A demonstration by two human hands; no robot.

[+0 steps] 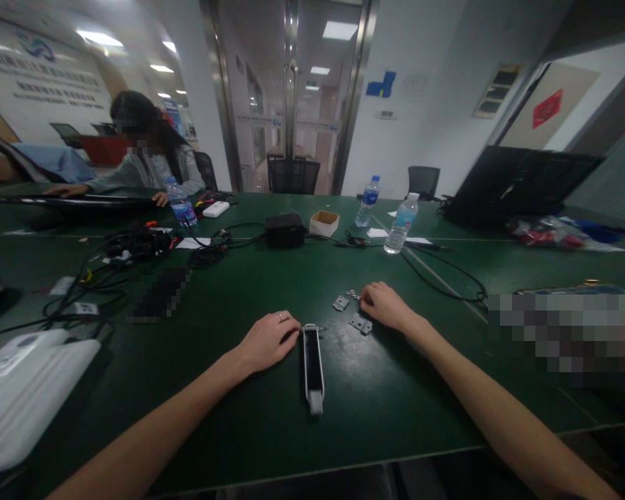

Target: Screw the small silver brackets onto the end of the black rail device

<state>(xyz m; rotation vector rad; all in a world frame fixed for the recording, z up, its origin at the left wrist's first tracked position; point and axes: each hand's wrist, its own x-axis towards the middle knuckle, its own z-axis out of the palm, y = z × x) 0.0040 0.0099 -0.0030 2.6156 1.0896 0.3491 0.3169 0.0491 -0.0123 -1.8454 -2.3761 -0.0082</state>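
Office walls of plain white (421, 42) and a metal-framed glass double door (315, 90) fill the back of what I see through the head camera. Below them spreads a dark green tabletop (229, 430), hard and faintly glossy; I expect small metal bits to slide on it when nudged. At the far left sits a person in a pale top (185, 170). Towards the far side stand a clear plastic water bottle (400, 226), a black rectangular box (285, 230) and a small open-topped cardboard box (323, 228).

Nearer to me, the left hand (271, 340) has its fingers curled close together, tips at the upper end of a slim, white-edged, dark-centred oblong tool (313, 361); I cannot tell whether they pinch anything. The right hand (388, 305) bunches its fingers downward; their grip is hidden from me.

The tool lies flat between my view's edge and the hands. I judge it light, stiff and rather slick, best taken by its long sides. Two small grey metal plates with holes (361, 323) lie near the right hand, probably rigid, best lifted by their rims. Smallest is a short silvery chain (352, 294) reaching to that hand's fingertips, likely limp, easiest by an end link.
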